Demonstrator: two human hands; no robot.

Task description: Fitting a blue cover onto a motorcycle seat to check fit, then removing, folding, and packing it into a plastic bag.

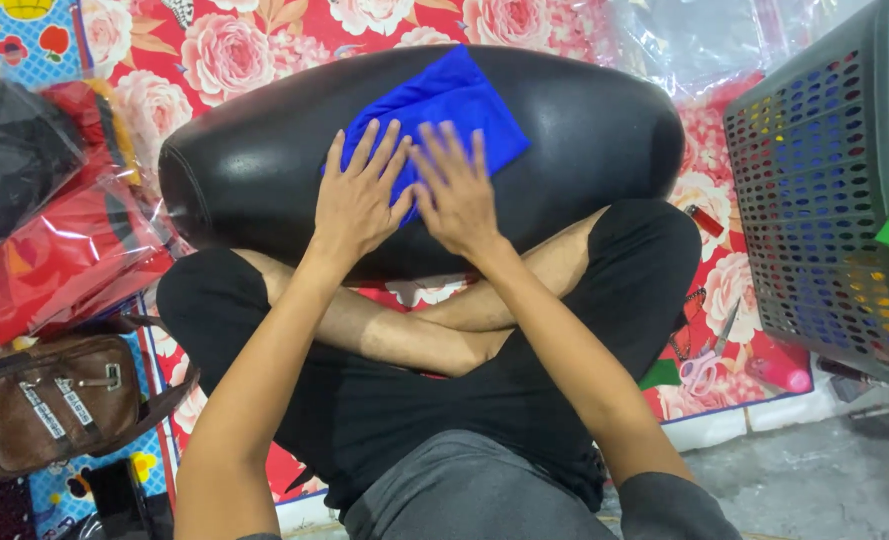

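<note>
While the legs are crossed on the red floral floor mat (pixel 264 50), a folded bright blue cloth (pixel 444 105) is pressed flat on the glossy black oval leather cushion (pixel 254 170) at twelve o'clock. The left hand (pixel 356 200) and the right hand (pixel 456 192) are laid side by side on the cloth's near edge, fingers spread wide and nothing grasped. A grey perforated plastic basket (pixel 814 200) is seen at three o'clock, red plastic-wrapped packets (pixel 64 260) at nine o'clock.

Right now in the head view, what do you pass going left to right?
Brown bag → red packaged garments → left hand → right hand, both flat on the blue cloth → scissors → grey perforated basket.
</note>
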